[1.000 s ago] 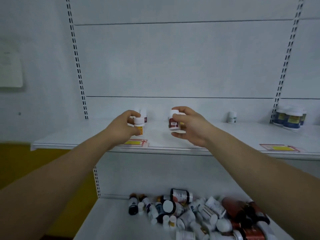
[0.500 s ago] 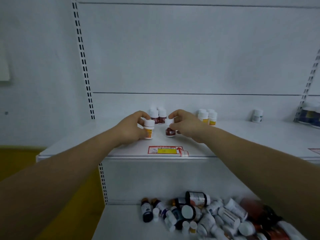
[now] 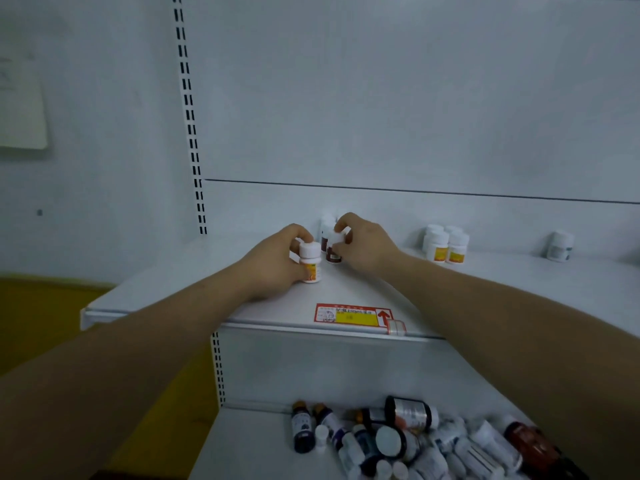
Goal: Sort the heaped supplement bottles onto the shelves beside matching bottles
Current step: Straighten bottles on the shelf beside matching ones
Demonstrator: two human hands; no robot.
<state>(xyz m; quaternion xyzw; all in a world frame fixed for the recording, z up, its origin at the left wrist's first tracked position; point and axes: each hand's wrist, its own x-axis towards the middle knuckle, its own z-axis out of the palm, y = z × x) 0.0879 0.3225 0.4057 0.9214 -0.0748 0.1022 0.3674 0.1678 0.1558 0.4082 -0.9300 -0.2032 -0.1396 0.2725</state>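
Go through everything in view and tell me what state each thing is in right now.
left hand: grips orange-label bottle, upright on upper shelf
right hand: grips dark-red-label bottle, upright
orange-label group: upright, capped
lone white bottle: upright
heap: mostly toppled on lower shelf

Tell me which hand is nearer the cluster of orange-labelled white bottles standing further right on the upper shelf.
Right. The right hand holds a dark-red-labelled bottle just left of that cluster; the left hand, holding an orange-labelled bottle, is farther left.

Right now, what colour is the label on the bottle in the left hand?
Orange and yellow label, on a white bottle; head view.
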